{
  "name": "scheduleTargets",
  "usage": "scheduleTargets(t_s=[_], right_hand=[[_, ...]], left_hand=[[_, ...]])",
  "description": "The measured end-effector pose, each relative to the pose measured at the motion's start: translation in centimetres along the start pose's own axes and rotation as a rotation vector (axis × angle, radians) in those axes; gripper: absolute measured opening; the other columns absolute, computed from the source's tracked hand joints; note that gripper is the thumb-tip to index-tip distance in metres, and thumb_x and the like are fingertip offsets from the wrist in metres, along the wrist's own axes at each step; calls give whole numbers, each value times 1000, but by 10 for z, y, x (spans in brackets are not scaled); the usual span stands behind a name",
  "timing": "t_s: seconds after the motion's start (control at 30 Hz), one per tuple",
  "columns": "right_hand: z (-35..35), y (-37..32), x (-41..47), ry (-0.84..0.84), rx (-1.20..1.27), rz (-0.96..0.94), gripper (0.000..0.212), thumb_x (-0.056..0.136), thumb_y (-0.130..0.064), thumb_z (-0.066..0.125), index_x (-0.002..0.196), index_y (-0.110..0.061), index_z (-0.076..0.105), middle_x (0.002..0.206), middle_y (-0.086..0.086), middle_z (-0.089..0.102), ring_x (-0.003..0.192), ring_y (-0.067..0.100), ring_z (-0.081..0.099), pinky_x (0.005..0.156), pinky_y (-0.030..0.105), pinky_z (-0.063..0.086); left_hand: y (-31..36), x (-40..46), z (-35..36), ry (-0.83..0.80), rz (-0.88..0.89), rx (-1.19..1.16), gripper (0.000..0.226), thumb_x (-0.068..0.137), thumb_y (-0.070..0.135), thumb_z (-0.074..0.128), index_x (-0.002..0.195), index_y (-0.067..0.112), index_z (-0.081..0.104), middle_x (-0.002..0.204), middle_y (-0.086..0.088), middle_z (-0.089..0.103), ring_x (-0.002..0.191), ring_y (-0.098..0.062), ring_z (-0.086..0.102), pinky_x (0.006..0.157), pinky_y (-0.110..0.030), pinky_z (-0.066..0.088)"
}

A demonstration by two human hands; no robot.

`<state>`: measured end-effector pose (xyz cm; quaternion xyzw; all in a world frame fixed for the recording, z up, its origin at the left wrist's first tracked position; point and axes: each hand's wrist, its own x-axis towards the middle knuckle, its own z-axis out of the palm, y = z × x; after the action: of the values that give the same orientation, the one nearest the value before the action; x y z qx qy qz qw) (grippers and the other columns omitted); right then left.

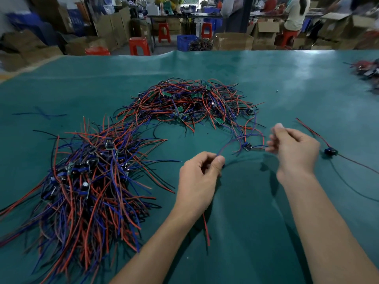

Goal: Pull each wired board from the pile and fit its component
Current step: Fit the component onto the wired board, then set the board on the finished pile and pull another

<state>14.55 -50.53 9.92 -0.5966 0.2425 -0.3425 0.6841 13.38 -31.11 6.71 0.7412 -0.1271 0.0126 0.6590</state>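
Observation:
A tangled pile of small green boards with red, blue and black wires (190,101) lies at the centre of the green mat. One wired board (247,147) lies pulled out between my hands, near the pile's front edge. My left hand (200,179) pinches one of its blue wires between thumb and fingers; a red wire hangs below that hand. My right hand (291,149) is blurred, with fingers curled at the board's right-hand wire end; what it holds is unclear. A second, larger heap of wired boards (86,181) lies at the left.
A single black component with red and black leads (330,151) lies right of my right hand. More wired parts (367,70) sit at the far right edge. A loose blue wire (41,114) lies at the left. Stools, boxes and seated people are beyond the table.

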Motion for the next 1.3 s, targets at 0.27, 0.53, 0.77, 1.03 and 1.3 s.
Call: scheduleTargets(t_s=[0.27,0.53,0.77,1.03,1.3], right_hand=[[25,6,-44,-869,-314,-68,5,85,-24,81,83,-28,81,80,5,76,69,11,64,51,24,49],[25,-24,-36,-453,-26,-320,6,85,-11,79,82,-16,78,75,4,71,58,12,53,52,23,46],[88,-125,-68,-691,79,-364,20,94,-27,72,80,-13,75,73,4,74,60,16,61,49,26,47],[114,-93,-22,-907,-1278,-594,21,86,-29,68,90,-10,75,89,15,74,83,29,71,74,33,60],[18,-22,26,-605,-1455,-267,26,79,-43,81,74,-26,63,95,10,73,97,33,66,87,40,56]], left_hand=[[-5,4,-5,100,26,32,19,98,8,60,98,16,77,83,12,75,74,-1,64,78,-26,54],[0,0,-1,36,6,24,15,95,19,69,82,16,77,59,14,60,58,-3,49,58,-20,40],[0,-4,2,-12,96,215,13,95,19,67,87,17,77,79,5,71,72,-5,61,70,-23,48],[5,-3,0,59,27,163,12,98,17,61,92,17,72,76,7,69,73,-7,62,70,-18,47],[7,-2,0,77,3,171,10,97,17,60,98,19,69,78,5,68,75,-9,59,67,-12,42]])
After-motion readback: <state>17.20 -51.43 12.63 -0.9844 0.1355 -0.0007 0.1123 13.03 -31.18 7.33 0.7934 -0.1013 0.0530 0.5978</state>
